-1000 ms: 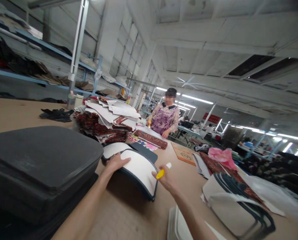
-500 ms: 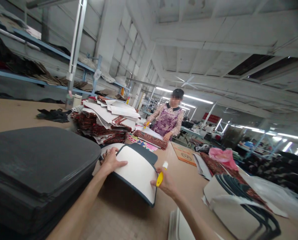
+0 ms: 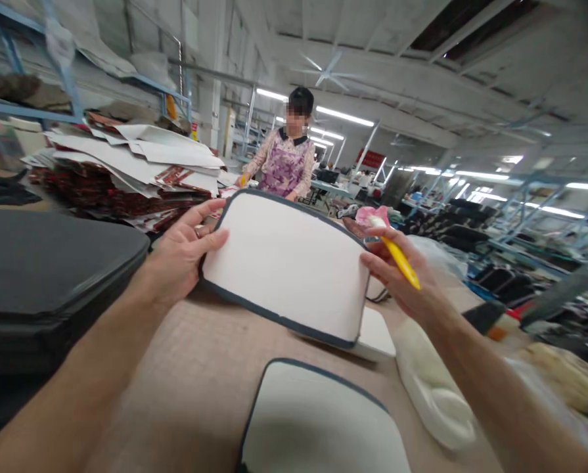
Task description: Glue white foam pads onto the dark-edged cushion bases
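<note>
I hold up a white panel (image 3: 288, 263) with a dark blue-grey border, tilted in front of me above the table. My left hand (image 3: 188, 243) grips its left end, thumb on the white face. At the right end, my right hand (image 3: 397, 269) pinches the edge between thumb and fingers. That same hand also carries a yellow-handled brush (image 3: 401, 261) with a white tip, pointing up and left. Below lies another white panel (image 3: 323, 420) with a dark border, cut off by the bottom of the view. A white piece (image 3: 378, 334) shows partly behind the held panel.
At left stands a tall stack of dark panels (image 3: 52, 263). Behind it is a pile of white and red-patterned sheets (image 3: 131, 157). Across the table (image 3: 200, 368) a person (image 3: 286, 157) stands working. A white glue-like bundle (image 3: 436, 387) lies beneath my right forearm.
The panel has come up and turned its white face toward me, away from the dark piece beneath it. My view has swung right; both hands still hold the panel, the brush staying in my right.
</note>
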Demonstrator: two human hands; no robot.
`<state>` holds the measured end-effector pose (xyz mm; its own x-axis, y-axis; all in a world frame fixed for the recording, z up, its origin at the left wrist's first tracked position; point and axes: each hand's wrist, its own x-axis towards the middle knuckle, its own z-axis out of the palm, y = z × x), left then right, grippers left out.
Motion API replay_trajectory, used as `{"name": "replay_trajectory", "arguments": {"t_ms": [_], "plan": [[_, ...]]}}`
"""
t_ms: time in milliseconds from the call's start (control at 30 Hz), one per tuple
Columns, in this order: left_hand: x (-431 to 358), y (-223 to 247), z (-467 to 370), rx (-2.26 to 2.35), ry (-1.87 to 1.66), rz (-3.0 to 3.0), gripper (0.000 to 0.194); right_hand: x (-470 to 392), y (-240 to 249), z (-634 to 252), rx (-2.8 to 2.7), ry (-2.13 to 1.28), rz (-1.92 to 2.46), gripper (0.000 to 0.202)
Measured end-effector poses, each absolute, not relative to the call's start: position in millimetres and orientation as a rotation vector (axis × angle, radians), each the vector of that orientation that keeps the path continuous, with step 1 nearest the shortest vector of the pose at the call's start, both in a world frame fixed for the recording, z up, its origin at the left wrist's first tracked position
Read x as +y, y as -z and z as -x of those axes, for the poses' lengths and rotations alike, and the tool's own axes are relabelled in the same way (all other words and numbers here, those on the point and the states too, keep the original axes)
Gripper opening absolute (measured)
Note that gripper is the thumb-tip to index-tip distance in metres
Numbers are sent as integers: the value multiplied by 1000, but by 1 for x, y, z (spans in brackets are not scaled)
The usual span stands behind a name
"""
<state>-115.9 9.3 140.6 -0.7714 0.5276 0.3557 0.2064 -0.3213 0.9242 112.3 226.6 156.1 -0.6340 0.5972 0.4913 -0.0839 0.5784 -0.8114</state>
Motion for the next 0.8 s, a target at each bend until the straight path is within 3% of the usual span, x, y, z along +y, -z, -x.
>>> {"name": "replay_trajectory", "arguments": {"t_ms": [133,367,600,800], "plan": [[1,-96,63,1412,-1756,-894,63,194,-129,-187,-2027,-943,728,44],[-14,-17,16,1560,-1242,-978,55,183,-29,-255,-2133,-1009,958,30],[-20,-10,12,2058,-758,-1496,43,185,32,-263,-2145,-874,1001,27],[33,-17,0,1859,-716,-1708,46,180,48,-273,-2171,-479,994,36]]}}
